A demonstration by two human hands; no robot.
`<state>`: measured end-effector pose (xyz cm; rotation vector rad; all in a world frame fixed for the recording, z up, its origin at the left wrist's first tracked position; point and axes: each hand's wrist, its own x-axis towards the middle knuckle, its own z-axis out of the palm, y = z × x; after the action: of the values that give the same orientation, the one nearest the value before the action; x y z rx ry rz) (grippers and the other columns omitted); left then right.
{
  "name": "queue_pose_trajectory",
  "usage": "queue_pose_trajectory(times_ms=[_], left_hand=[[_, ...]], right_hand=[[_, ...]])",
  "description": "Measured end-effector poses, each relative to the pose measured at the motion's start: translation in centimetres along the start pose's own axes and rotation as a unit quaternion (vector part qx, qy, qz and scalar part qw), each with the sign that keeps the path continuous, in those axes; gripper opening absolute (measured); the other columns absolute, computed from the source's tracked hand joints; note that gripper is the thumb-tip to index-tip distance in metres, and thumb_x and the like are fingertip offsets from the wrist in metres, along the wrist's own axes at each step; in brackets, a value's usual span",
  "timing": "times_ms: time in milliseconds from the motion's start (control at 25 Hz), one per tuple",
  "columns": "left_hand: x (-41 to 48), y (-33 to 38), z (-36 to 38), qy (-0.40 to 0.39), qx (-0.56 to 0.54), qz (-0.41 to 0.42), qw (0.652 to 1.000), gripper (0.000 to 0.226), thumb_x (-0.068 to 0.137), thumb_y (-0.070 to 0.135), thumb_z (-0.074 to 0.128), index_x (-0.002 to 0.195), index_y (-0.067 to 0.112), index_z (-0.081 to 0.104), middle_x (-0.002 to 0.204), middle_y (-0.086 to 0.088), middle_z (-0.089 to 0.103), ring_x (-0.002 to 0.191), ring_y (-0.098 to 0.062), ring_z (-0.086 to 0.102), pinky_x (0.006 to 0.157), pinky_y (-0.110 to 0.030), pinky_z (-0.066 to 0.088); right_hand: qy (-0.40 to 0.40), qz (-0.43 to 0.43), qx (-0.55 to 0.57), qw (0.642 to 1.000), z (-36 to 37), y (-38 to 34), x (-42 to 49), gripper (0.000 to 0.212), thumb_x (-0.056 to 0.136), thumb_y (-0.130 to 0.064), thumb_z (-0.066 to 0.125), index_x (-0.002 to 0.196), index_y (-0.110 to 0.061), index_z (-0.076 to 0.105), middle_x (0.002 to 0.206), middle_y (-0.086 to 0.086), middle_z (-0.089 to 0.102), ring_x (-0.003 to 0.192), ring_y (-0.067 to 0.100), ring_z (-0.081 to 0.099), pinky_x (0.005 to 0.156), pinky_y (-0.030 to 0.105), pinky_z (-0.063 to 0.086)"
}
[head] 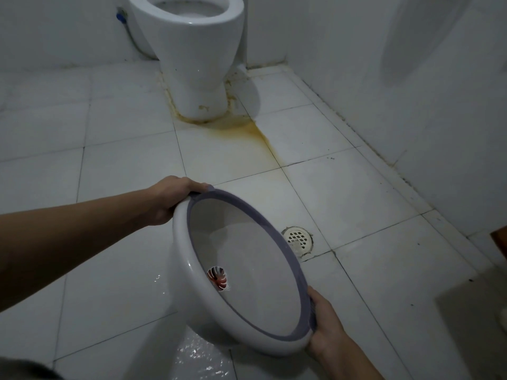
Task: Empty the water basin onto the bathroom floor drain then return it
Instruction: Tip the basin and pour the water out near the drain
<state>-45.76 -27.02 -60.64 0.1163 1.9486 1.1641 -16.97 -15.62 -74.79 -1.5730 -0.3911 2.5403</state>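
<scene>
A white basin (192,275) with a purple-grey rim is held tilted steeply, its open side facing right toward the round white floor drain (298,238). My left hand (170,200) grips the basin's far rim. My right hand (326,329) grips the near rim. A little water lies in the basin's lower part around a red and white sticker (218,278). The rim partly overlaps the drain's left edge in the view.
A white toilet (194,50) stands at the back, with yellow stains running across the tiles from its base. The right wall (411,78) runs along the floor edge. Wet tiles (200,355) glisten beneath the basin. A brown object (500,239) sits at the right edge.
</scene>
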Motion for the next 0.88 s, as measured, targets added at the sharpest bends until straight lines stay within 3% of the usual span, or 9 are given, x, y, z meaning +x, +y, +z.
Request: queue_pose_trajectory(times_ms=[120, 160, 240, 320, 440, 560, 640, 760, 880], left_hand=[[0.1, 0.2, 0.0, 0.01, 0.004, 0.008, 1.0, 0.017, 0.086, 0.015, 0.067, 0.094, 0.0, 0.07, 0.089, -0.014, 0.073, 0.066, -0.025, 0.068, 0.048, -0.028, 0.055], [0.2, 0.3, 0.0, 0.011, 0.005, 0.009, 1.0, 0.015, 0.086, 0.014, 0.067, 0.092, 0.0, 0.07, 0.085, -0.013, 0.074, 0.063, -0.025, 0.069, 0.047, -0.027, 0.055], [0.3, 0.3, -0.1, 0.015, 0.001, 0.01, 1.0, 0.013, 0.086, 0.011, 0.065, 0.091, 0.0, 0.07, 0.076, -0.009, 0.075, 0.056, -0.022, 0.07, 0.043, -0.026, 0.054], [0.3, 0.3, -0.1, 0.016, 0.001, 0.012, 1.0, 0.013, 0.086, 0.01, 0.064, 0.092, -0.001, 0.07, 0.073, -0.008, 0.075, 0.055, -0.021, 0.07, 0.042, -0.025, 0.053], [0.1, 0.4, -0.1, 0.013, 0.002, 0.014, 1.0, 0.012, 0.087, 0.009, 0.063, 0.089, -0.001, 0.068, 0.065, -0.007, 0.076, 0.05, -0.02, 0.07, 0.04, -0.025, 0.052], [-0.1, 0.7, -0.1, 0.014, 0.01, 0.014, 1.0, 0.017, 0.088, 0.011, 0.062, 0.097, -0.002, 0.066, 0.084, -0.015, 0.073, 0.062, -0.025, 0.069, 0.047, -0.028, 0.054], [-0.1, 1.0, -0.1, 0.011, 0.008, 0.017, 1.0, 0.013, 0.089, 0.011, 0.061, 0.093, 0.0, 0.067, 0.083, -0.014, 0.073, 0.058, -0.022, 0.069, 0.044, -0.026, 0.054], [-0.3, 1.2, -0.1, -0.005, -0.003, 0.02, 1.0, 0.012, 0.09, 0.009, 0.059, 0.087, 0.001, 0.068, 0.064, -0.007, 0.075, 0.048, -0.018, 0.07, 0.041, -0.024, 0.053], [-0.5, 1.6, -0.1, -0.027, -0.007, 0.016, 0.999, 0.017, 0.09, 0.01, 0.058, 0.093, -0.001, 0.07, 0.076, -0.012, 0.076, 0.057, -0.022, 0.071, 0.048, -0.027, 0.056]], right_hand=[[0.005, -0.037, -0.045, 0.998, -0.1, 0.1, 0.3, 0.031, 0.103, -0.023, 0.045, 0.092, -0.001, 0.064, 0.07, 0.018, 0.074, 0.087, 0.036, 0.061, 0.084, 0.049, 0.049], [0.005, -0.038, -0.045, 0.998, -0.1, 0.2, 0.3, 0.032, 0.103, -0.023, 0.044, 0.091, -0.001, 0.064, 0.07, 0.019, 0.074, 0.088, 0.037, 0.061, 0.085, 0.049, 0.049], [-0.002, -0.01, -0.013, 1.0, 0.1, 0.1, 0.3, 0.036, 0.102, -0.025, 0.046, 0.092, -0.001, 0.071, 0.081, 0.02, 0.075, 0.097, 0.039, 0.064, 0.102, 0.052, 0.044], [-0.013, 0.012, 0.023, 1.0, 0.4, 0.0, 0.3, 0.041, 0.099, -0.027, 0.052, 0.085, -0.001, 0.079, 0.083, 0.02, 0.078, 0.092, 0.037, 0.069, 0.11, 0.05, 0.04], [-0.013, 0.01, 0.032, 0.999, 0.2, 0.1, 0.6, 0.039, 0.099, -0.028, 0.053, 0.087, -0.002, 0.078, 0.085, 0.019, 0.078, 0.103, 0.038, 0.063, 0.114, 0.051, 0.036], [-0.003, 0.008, 0.029, 1.0, 0.4, 0.0, 0.5, 0.033, 0.1, -0.029, 0.052, 0.098, -0.004, 0.073, 0.099, 0.018, 0.073, 0.121, 0.039, 0.057, 0.115, 0.052, 0.034], [-0.01, 0.013, 0.036, 0.999, 0.7, -0.1, 0.2, 0.033, 0.099, -0.03, 0.054, 0.098, -0.004, 0.074, 0.094, 0.019, 0.076, 0.113, 0.039, 0.061, 0.112, 0.052, 0.038], [-0.015, 0.017, 0.047, 0.999, 0.9, -0.2, -0.4, 0.034, 0.1, -0.03, 0.052, 0.096, -0.003, 0.073, 0.08, 0.02, 0.078, 0.097, 0.037, 0.063, 0.102, 0.051, 0.043], [-0.015, 0.024, 0.042, 0.999, 0.7, -0.3, -0.6, 0.037, 0.103, -0.031, 0.046, 0.116, -0.004, 0.067, 0.104, 0.02, 0.072, 0.121, 0.04, 0.056, 0.113, 0.053, 0.035]])
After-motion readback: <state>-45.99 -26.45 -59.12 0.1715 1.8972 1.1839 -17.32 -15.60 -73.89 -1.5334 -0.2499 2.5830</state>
